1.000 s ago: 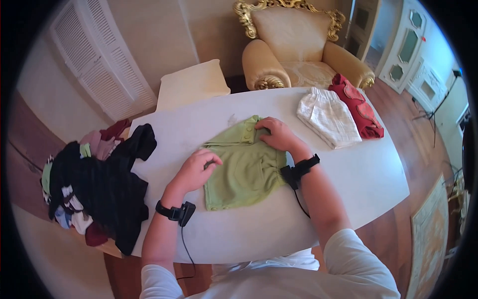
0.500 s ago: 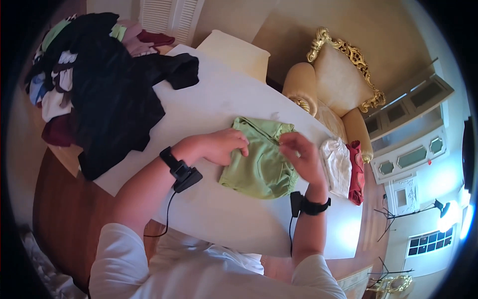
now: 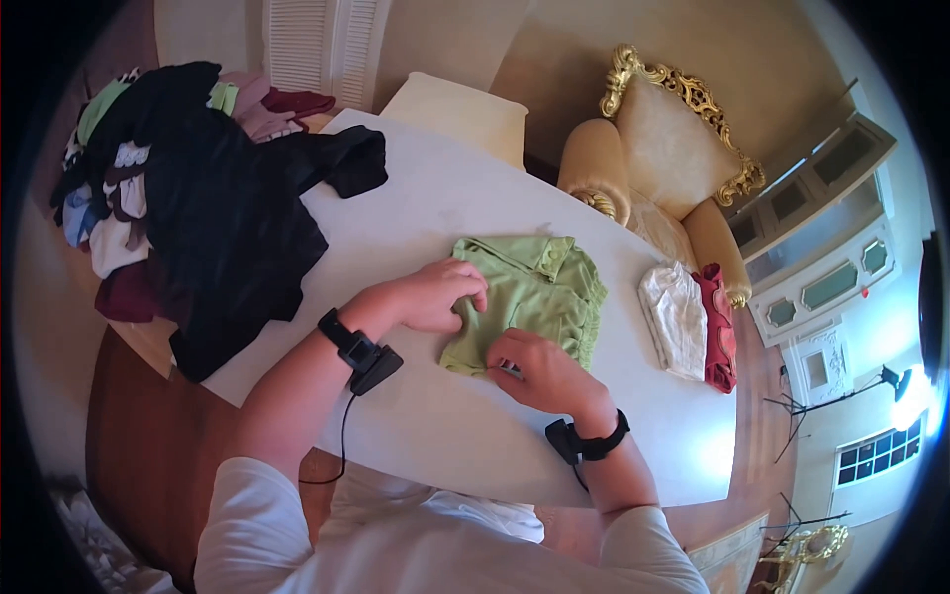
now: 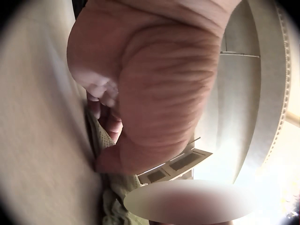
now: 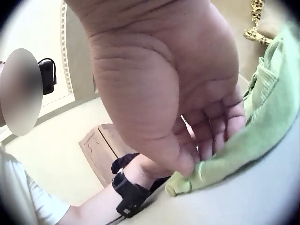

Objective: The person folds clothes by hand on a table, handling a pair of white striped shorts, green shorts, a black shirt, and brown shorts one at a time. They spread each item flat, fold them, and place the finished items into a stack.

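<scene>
Right hand (image 3: 539, 371) has moved: a second ago at the buttoned strip on the far side of the green shorts (image 3: 520, 292), then lifted over the gathered side, now down at the near edge. Its fingers are bent with the thumb against the cloth; can't tell if they actually pinch it. Left hand (image 3: 430, 297) is still at the left edge, fingers loosely bent on the cloth, thumb apart, no grip seen from here. Work seems to have shifted to the near edge; shorts lie fairly flat, so I'd call it arranging, not lifting.

Shorts are mid-table, between two lots of clothes. White table (image 3: 396, 243): black garment (image 3: 218, 208) sprawls over its left end, atop a mixed clothes pile (image 3: 129, 292). On the right, white garment (image 3: 673, 322), red garment (image 3: 720, 332) right against it.

Room: gold-trimmed armchair (image 3: 673, 148) past the table, cream stand (image 3: 455, 114) beyond the far edge, louvred door (image 3: 322, 49) behind, wood floor (image 3: 124, 406), bright lamp (image 3: 913, 398) far right.
</scene>
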Available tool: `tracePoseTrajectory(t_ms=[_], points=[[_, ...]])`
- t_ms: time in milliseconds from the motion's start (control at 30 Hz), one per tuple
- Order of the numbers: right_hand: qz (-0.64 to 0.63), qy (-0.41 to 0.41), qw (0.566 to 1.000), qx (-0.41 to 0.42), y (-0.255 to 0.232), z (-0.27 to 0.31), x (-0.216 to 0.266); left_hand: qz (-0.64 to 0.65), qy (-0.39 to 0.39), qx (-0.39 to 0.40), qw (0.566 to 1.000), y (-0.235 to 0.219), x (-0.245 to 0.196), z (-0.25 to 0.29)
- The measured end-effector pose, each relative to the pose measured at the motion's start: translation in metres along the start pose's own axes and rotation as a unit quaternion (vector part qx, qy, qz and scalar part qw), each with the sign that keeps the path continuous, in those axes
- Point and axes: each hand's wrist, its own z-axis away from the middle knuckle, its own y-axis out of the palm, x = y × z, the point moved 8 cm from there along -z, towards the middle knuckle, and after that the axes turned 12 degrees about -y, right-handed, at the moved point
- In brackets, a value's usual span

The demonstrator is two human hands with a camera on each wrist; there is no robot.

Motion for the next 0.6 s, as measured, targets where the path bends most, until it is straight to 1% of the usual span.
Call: tracePoseTrajectory(t_ms=[100, 200, 300, 400, 433, 500, 600], points=[[-0.077, 0.037, 0.996, -0.013, -0.010, 0.008, -0.009, 0.004, -0.015, 0.002, 1.000, -0.003, -0.005, 0.004], [-0.131, 0.071, 0.989, -0.020, -0.009, 0.015, -0.025, -0.021, -0.003, -0.018, 1.000, -0.007, -0.015, 0.006], [-0.048, 0.021, 0.999, -0.003, -0.002, 0.008, -0.006, -0.014, -0.005, -0.031, 0.999, -0.008, -0.015, 0.004], [-0.001, -0.010, 1.000, 0.018, 0.009, 0.007, -0.008, -0.012, -0.011, -0.046, 0.999, -0.010, -0.016, 0.005], [-0.008, -0.006, 1.000, 0.019, 0.008, 0.009, -0.012, -0.018, -0.011, -0.043, 0.999, -0.009, -0.017, 0.005], [-0.040, 0.000, 0.998, 0.050, 0.003, 0.014, -0.018, -0.025, -0.017, -0.035, 0.999, -0.010, -0.022, 0.007], [-0.067, 0.012, 0.995, 0.078, -0.010, 0.024, -0.025, -0.048, 0.019, -0.047, 0.998, -0.007, -0.033, 0.012]])
